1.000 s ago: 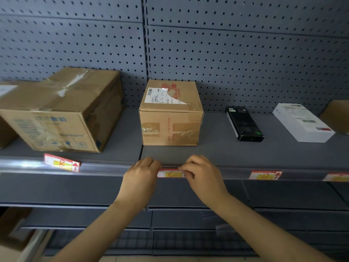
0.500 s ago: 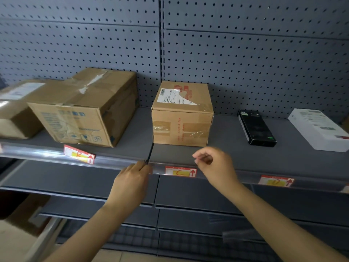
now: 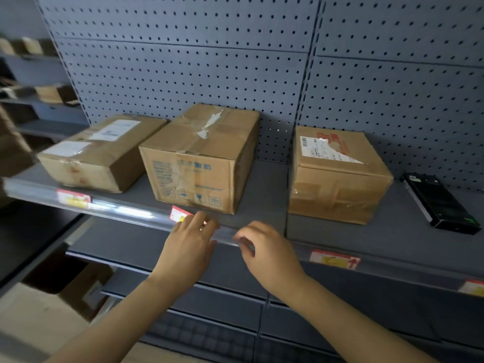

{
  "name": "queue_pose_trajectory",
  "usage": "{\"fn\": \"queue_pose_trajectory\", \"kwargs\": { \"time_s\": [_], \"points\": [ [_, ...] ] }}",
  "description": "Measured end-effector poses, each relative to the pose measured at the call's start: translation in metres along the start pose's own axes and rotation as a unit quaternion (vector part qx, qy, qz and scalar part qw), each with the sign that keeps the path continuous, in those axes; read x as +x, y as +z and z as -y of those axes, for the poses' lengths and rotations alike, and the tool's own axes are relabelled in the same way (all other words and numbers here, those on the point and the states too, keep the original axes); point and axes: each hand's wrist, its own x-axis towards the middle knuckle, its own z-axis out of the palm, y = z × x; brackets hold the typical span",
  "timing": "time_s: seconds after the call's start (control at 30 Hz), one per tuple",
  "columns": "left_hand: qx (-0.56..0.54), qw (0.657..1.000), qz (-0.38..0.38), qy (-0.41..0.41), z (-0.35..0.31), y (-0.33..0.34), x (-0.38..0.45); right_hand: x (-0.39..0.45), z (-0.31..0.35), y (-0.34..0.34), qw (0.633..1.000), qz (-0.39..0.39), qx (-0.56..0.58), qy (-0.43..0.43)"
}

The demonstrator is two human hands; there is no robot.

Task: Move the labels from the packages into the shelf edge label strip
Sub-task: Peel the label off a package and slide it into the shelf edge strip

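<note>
A clear label strip [image 3: 125, 209] runs along the front edge of the grey shelf [image 3: 264, 189]. It holds red-and-yellow labels: one at the left [image 3: 74, 199], one below the middle carton [image 3: 178, 213], one further right [image 3: 335, 259] and one at the frame's right edge [image 3: 472, 287]. My left hand [image 3: 188, 244] lays fairly straight fingers on the label below the middle carton and hides its right part. My right hand [image 3: 267, 250] pinches the strip just right of it with curled fingers. Three cartons stand above: left [image 3: 102, 153], middle [image 3: 201, 161], right [image 3: 337, 176].
A black flat device [image 3: 440, 203] lies on the shelf at the far right. Grey pegboard [image 3: 209, 74] backs the shelf. Lower shelves [image 3: 235, 292] sit beneath my arms. More shelving with small boxes [image 3: 47, 93] is at the left, and a carton stands on the floor [image 3: 78, 286].
Both hands have slid left along the strip, from the label under the small right carton to the one under the middle carton. The view has swung left too.
</note>
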Motion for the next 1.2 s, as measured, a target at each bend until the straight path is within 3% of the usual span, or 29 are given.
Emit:
{"fn": "queue_pose_trajectory", "kwargs": {
  "time_s": [0.27, 0.53, 0.83, 1.2],
  "points": [
    [-0.033, 0.997, -0.018, 0.065, 0.107, -0.009, 0.012, 0.039, 0.053, 0.070, 0.991, -0.070, -0.054, 0.099],
    [-0.034, 0.996, -0.003, 0.085, 0.126, -0.005, 0.021, 0.047, 0.070, 0.090, 0.974, -0.117, -0.120, 0.154],
    [-0.082, 0.990, -0.051, 0.102, 0.135, -0.005, 0.021, 0.052, 0.071, 0.087, 0.971, -0.121, -0.129, 0.159],
    [-0.084, 0.992, -0.027, 0.090, 0.141, 0.005, 0.015, 0.055, 0.068, 0.082, 0.979, -0.100, -0.153, 0.095]
  ]
}}
